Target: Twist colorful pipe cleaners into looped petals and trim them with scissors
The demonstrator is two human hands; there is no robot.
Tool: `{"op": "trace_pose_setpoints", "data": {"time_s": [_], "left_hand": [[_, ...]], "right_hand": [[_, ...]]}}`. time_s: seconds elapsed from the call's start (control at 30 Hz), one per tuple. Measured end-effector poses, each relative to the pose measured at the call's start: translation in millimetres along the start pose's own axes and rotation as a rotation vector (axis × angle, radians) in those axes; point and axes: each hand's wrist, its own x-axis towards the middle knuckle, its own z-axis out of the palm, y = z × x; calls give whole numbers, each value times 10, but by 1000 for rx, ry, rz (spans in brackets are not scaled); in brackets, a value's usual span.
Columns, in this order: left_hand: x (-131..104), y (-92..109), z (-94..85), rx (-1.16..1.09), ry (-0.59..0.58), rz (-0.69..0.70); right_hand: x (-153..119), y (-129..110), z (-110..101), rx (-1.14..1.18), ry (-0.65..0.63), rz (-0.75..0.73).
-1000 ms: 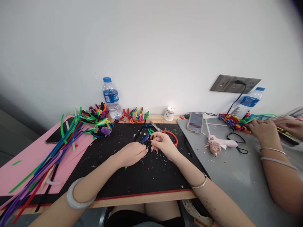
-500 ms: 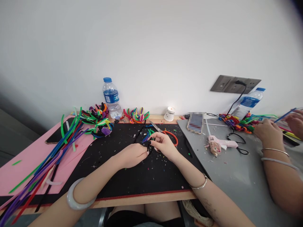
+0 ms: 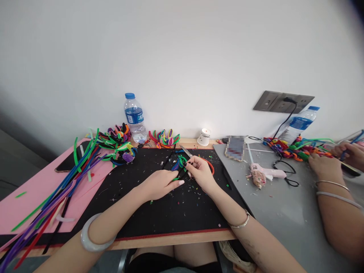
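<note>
My left hand (image 3: 162,185) is low over the black mat (image 3: 159,220), fingers curled around one end of a black pipe cleaner (image 3: 182,175) and thumb stretched along it. The other end is pinched between the thumb and fingertips of my right hand (image 3: 201,173). Just beyond my fingers is a small bundle of green, blue and purple pipe cleaners (image 3: 179,162); whether the black one is joined to it I cannot tell. Scissors (image 3: 185,151) with orange handles lie partly behind my right hand.
Loose pipe cleaners (image 3: 61,193) spread over pink card (image 3: 17,212) and a phone (image 3: 66,161) at left. Behind stand a water bottle (image 3: 134,117), coloured bundles (image 3: 165,138) and a candle (image 3: 204,137). To the right lie a glue gun (image 3: 267,172) and another person's hands (image 3: 327,168).
My left thumb has straightened away from its fingers, and my right hand has moved slightly right, baring more of the bundle and the black pipe cleaner. The other person's hands have shifted.
</note>
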Motion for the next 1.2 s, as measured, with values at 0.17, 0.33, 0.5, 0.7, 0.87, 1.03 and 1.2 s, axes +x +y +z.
{"op": "trace_pose_setpoints", "data": {"time_s": [0.17, 0.33, 0.5, 0.7, 0.87, 1.03, 1.2], "left_hand": [[22, -36, 7, -7, 98, -36], [38, -94, 49, -33, 174, -58], [44, -108, 48, -3, 253, -37], [38, -113, 32, 16, 279, 3], [37, -138, 55, -3, 343, -5], [31, -157, 50, -71, 384, 41], [30, -93, -70, -292, 354, -20]], "right_hand": [[-7, -17, 15, 59, 78, 16], [-6, -23, 34, 115, 83, 8], [0, -11, 36, 146, 86, 2], [1, -9, 27, 195, 72, -11], [5, -19, 28, 226, 58, -1], [3, -32, 26, 273, 23, 13], [-4, -29, 8, 330, -38, 38]]}}
